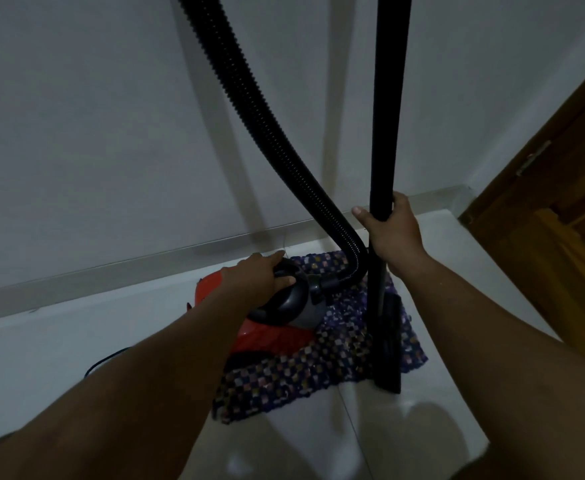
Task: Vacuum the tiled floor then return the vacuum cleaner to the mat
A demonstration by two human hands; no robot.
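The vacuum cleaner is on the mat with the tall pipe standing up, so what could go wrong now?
The wand stands upright, held only by the right hand; let go, it might topple. The hose loops high and could tug the vacuum cleaner, gripped by the left hand, off the mat. The cord trails on the floor: a possible trip.
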